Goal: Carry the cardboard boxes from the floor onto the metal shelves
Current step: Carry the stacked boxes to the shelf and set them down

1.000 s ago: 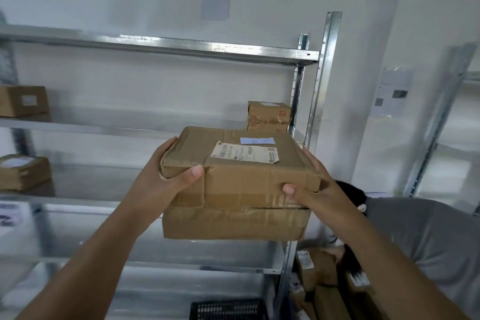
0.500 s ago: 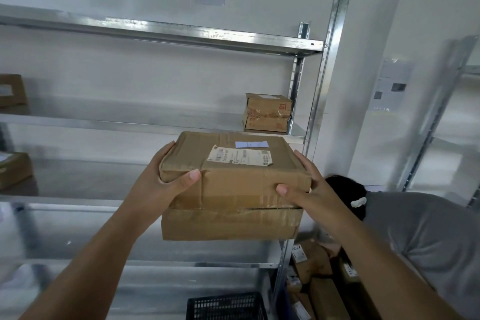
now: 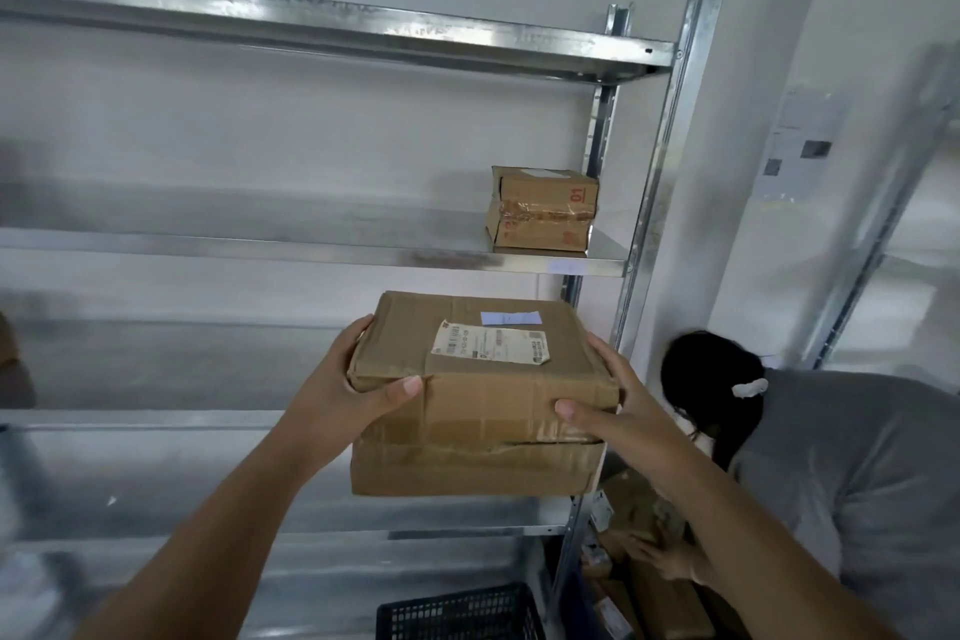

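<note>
A cardboard box (image 3: 483,395) is held up in the air in front of a set of metal shelves (image 3: 332,250), at a height between two of the shelf boards. It is carried flat, label side up, with a white shipping label (image 3: 491,342) and a small pale blue sticker (image 3: 510,318) seen on its top face.

The box is clasped from both sides. The left hand (image 3: 345,392) is wrapped around the left edge, thumb laid across the front face. The right hand (image 3: 615,408) is pressed to the right edge, thumb also across the front. Each grip is closed on the box, and the two-sided hold appears chosen to keep a wide, shallow load level. A split seam is visible along the lower front, so a firm squeeze from both sides is probably needed to keep it together.

The box is not yet resting on anything. It is likely being aimed at the shelf board behind it, which looks bare at this end.

On the shelf above, a smaller taped box (image 3: 543,209) is already set at the right end, beside the upright post (image 3: 670,130).

At lower right, a second person (image 3: 841,473) in a grey top is bent over more boxes on the floor (image 3: 644,525). A black plastic crate (image 3: 460,613) is seen at the bottom.
</note>
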A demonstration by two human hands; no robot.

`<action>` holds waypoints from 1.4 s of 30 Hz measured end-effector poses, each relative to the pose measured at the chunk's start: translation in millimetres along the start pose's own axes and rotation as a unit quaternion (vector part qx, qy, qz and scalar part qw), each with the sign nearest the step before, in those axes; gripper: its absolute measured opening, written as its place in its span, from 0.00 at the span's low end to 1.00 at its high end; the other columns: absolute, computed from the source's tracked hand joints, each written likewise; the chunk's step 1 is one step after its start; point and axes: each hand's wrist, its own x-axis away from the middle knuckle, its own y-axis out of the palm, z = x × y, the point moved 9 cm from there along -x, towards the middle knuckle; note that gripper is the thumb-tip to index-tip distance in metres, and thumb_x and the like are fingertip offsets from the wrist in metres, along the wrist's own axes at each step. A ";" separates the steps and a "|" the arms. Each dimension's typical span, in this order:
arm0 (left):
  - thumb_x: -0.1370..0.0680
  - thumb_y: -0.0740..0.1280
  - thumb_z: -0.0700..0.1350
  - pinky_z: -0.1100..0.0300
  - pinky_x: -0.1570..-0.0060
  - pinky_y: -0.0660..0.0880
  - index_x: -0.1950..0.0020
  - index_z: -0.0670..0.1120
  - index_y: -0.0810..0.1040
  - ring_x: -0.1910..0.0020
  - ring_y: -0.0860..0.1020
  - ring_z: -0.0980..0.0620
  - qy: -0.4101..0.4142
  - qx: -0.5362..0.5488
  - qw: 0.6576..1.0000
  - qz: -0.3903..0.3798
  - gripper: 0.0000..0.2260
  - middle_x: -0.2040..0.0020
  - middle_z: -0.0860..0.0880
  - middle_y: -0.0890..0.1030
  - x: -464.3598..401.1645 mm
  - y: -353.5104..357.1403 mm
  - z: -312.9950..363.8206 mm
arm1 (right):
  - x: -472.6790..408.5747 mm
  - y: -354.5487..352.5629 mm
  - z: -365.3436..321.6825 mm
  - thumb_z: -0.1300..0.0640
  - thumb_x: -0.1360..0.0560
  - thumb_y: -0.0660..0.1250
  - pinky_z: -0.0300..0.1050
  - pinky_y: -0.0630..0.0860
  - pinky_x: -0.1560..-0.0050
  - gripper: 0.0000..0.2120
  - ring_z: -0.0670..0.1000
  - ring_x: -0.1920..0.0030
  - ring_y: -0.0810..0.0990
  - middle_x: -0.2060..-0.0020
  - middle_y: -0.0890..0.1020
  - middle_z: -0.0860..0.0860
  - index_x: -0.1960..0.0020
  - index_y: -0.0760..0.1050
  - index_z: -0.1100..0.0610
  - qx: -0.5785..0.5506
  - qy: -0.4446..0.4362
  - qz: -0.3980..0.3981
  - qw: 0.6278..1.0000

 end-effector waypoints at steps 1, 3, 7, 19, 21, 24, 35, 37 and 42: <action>0.47 0.79 0.77 0.48 0.34 0.81 0.31 0.71 0.72 0.35 0.82 0.54 -0.002 -0.002 1.000 -0.001 0.45 0.39 0.69 0.83 -5.7 3.2 -5.7 | -5.4 -2.5 6.9 0.30 0.48 0.87 0.30 0.82 0.54 0.44 0.31 0.46 0.85 0.33 0.79 0.36 0.40 0.67 0.12 -0.002 0.003 -0.001 1.000; 0.46 0.80 0.76 0.50 0.35 0.81 0.35 0.76 0.72 0.36 0.82 0.55 -0.006 -0.005 1.000 0.000 0.40 0.40 0.70 0.82 -18.5 11.2 -16.4 | -18.2 -10.0 22.0 0.29 0.49 0.86 0.31 0.83 0.52 0.45 0.32 0.45 0.85 0.35 0.80 0.35 0.39 0.66 0.12 -0.003 0.009 0.001 1.000; 0.41 0.81 0.71 0.45 0.34 0.81 0.38 0.79 0.74 0.35 0.83 0.54 -0.002 -0.013 1.000 0.009 0.33 0.39 0.67 0.83 -51.5 34.7 -33.1 | -53.4 -31.5 47.2 0.28 0.49 0.86 0.36 0.84 0.48 0.59 0.34 0.42 0.85 0.33 0.81 0.35 0.23 0.63 0.25 0.006 -0.007 -0.013 1.000; 0.35 0.80 0.57 0.61 0.50 0.85 0.39 0.77 0.77 0.39 0.84 0.59 -0.014 0.000 1.000 0.008 0.28 0.39 0.65 0.84 -147.4 114.3 -78.1 | -165.0 -97.4 109.3 0.37 0.42 0.86 0.39 0.86 0.46 0.63 0.42 0.37 0.80 0.32 0.74 0.34 0.17 0.54 0.33 0.029 0.034 -0.085 0.995; 0.32 0.80 0.55 0.57 0.46 0.84 0.31 0.70 0.75 0.37 0.83 0.58 -0.023 0.002 1.000 0.007 0.32 0.37 0.62 0.84 -158.7 120.7 -92.5 | -181.2 -100.5 122.9 0.46 0.34 0.87 0.53 0.84 0.34 0.59 0.47 0.33 0.79 0.29 0.74 0.40 0.15 0.52 0.37 0.035 0.052 -0.087 0.994; 0.28 0.78 0.51 0.60 0.45 0.85 0.28 0.63 0.74 0.35 0.81 0.60 -0.023 0.003 1.000 -0.011 0.30 0.36 0.64 0.83 -175.8 130.0 -115.3 | -203.6 -99.4 141.1 0.50 0.31 0.86 0.56 0.82 0.31 0.57 0.47 0.32 0.79 0.30 0.75 0.40 0.15 0.52 0.37 0.043 0.067 -0.090 0.993; 0.30 0.81 0.52 0.58 0.44 0.84 0.29 0.68 0.75 0.34 0.82 0.56 -0.017 0.027 0.998 -0.049 0.32 0.33 0.58 0.84 -263.0 127.3 -190.7 | -283.7 -88.1 203.0 0.48 0.41 0.87 0.37 0.85 0.50 0.49 0.38 0.42 0.86 0.40 0.84 0.34 0.28 0.64 0.30 0.010 0.094 -0.062 0.994; 0.29 0.82 0.48 0.62 0.47 0.84 0.31 0.69 0.77 0.35 0.83 0.57 -0.010 0.029 0.998 -0.052 0.31 0.34 0.58 0.85 -279.8 128.6 -203.0 | -300.9 -84.5 213.5 0.49 0.38 0.86 0.42 0.86 0.46 0.53 0.43 0.38 0.84 0.35 0.81 0.37 0.22 0.60 0.34 0.014 0.096 -0.055 0.994; 0.27 0.81 0.46 0.63 0.49 0.84 0.31 0.67 0.78 0.37 0.84 0.56 -0.015 0.010 0.999 -0.045 0.29 0.36 0.57 0.86 -314.3 132.4 -241.0 | -343.3 -81.5 255.7 0.66 0.29 0.83 0.37 0.86 0.49 0.47 0.37 0.42 0.86 0.37 0.85 0.42 0.22 0.62 0.39 0.013 0.100 -0.054 0.993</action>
